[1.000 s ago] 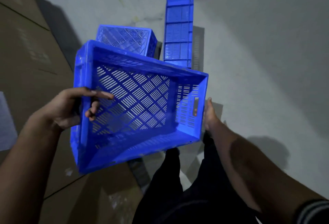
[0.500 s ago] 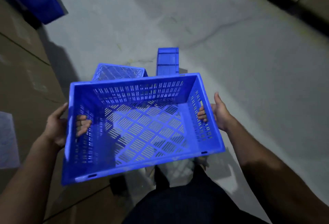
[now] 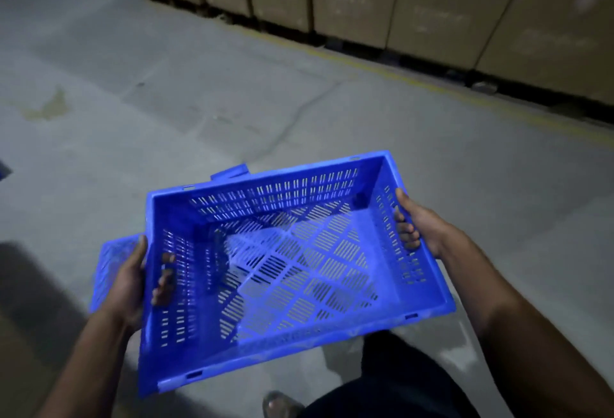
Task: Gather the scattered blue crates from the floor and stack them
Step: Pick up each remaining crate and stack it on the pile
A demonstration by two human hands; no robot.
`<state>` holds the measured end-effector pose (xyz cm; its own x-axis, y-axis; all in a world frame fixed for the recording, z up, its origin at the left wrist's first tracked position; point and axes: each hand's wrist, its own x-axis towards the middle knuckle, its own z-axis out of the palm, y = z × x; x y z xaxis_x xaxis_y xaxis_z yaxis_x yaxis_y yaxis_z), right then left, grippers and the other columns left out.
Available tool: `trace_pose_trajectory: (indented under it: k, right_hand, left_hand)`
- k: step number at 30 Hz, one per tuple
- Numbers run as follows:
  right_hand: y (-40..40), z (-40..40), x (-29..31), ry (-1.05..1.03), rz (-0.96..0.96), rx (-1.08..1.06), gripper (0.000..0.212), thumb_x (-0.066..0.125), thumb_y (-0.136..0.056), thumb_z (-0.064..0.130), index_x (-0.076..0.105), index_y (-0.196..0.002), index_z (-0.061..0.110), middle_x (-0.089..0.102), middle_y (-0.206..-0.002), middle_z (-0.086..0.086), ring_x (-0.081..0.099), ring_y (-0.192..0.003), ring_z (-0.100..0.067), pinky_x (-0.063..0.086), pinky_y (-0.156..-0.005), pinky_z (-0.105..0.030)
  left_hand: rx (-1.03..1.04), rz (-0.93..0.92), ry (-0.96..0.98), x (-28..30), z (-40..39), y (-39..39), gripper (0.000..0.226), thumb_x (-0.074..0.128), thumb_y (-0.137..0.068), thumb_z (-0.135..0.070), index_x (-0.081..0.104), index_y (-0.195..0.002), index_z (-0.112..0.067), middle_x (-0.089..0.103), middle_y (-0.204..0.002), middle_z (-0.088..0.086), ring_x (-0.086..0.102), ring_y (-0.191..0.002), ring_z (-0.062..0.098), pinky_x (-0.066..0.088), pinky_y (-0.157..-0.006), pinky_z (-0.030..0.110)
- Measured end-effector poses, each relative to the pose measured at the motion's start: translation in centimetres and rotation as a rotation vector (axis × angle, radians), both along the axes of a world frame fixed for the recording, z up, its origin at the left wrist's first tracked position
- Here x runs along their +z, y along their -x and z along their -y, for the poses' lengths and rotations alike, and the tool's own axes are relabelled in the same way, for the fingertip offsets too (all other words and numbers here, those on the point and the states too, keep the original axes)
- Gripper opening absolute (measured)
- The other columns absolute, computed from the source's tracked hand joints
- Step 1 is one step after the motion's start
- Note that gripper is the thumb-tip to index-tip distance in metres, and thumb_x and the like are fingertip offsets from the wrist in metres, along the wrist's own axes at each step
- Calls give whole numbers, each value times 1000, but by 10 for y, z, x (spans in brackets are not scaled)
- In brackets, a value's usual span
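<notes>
Blue crate (image 3: 292,271) open side up, long axis left-right, handles gripped by left hand (image 3: 133,281) and right hand (image 3: 422,228)

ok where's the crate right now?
Centre of the head view: the blue crate is off the floor, held between the left hand and right hand, open side up.

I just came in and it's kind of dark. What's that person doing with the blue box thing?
A person is carrying an empty blue crate with both hands. The left hand grips one short end and the right hand grips the other, fingers hooked through the handle slots. Bits of two more blue crates peek out behind it on the concrete floor. Cardboard boxes line the far side.
</notes>
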<state>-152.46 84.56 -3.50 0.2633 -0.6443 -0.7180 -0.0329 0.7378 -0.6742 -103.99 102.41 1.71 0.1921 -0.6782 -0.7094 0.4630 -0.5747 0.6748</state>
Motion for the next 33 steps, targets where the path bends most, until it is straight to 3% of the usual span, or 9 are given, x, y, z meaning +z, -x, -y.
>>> trace_pose_trajectory:
  k: [1, 4, 9, 15, 23, 28, 33]
  right_hand:
    - [17, 7, -2, 0, -6, -37, 62, 48, -70, 82, 36, -66, 22, 22, -47, 4, 15, -34, -8, 14, -38, -13]
    - [69, 37, -1, -23, -34, -150, 66, 44, -65, 87, 35, -64, 22, 20, -48, 4, 15, -34, -7, 15, -38, -12]
    - [146, 103, 12, -14, -66, -278, 66, 42, -69, 86, 35, -61, 21, 20, -44, 3, 15, -31, -8, 15, -38, -12]
    - [178, 197, 39, 17, -75, -271, 65, 43, -69, 84, 33, -62, 20, 19, -42, 4, 14, -30, -8, 19, -35, -11]
    - [124, 349, 39, 37, -149, -179, 66, 41, -76, 85, 33, -64, 21, 19, -43, 5, 14, -30, -8, 18, -37, -11]
    - [47, 476, 48, 52, -192, -98, 65, 43, -76, 84, 35, -64, 21, 18, -44, 5, 14, -31, -8, 18, -37, -11]
    - [-43, 603, 62, 82, -208, -43, 65, 47, -71, 84, 35, -63, 21, 19, -43, 6, 14, -30, -7, 18, -38, -10]
  left_hand:
    - [-24, -25, -2, -2, 26, 13, 56, 64, -68, -70, 51, -78, -17, 38, -48, 1, 31, -30, 11, 24, -36, 13]
    - [-97, -15, -50, -8, 107, 59, 46, 47, -82, -65, 41, -72, -20, 26, -41, -4, 23, -27, 9, 22, -35, 10]
    - [-169, 80, -28, -9, 224, 133, 58, 38, -86, -74, 43, -72, -19, 22, -40, -5, 19, -26, 8, 20, -36, 10]
    - [-158, 20, -15, 10, 310, 163, 59, 35, -85, -78, 34, -66, -22, 23, -41, -4, 19, -27, 9, 21, -35, 9]
    - [-91, 29, -24, -6, 423, 116, 61, 37, -83, -80, 32, -64, -22, 20, -44, -3, 16, -29, 10, 18, -36, 10]
    - [10, 38, -25, -20, 517, 53, 63, 35, -83, -82, 32, -65, -22, 21, -43, -3, 16, -29, 9, 20, -38, 10]
    - [100, 175, -27, -24, 606, -20, 65, 33, -84, -82, 37, -67, -19, 22, -46, 0, 17, -33, 9, 19, -41, 13]
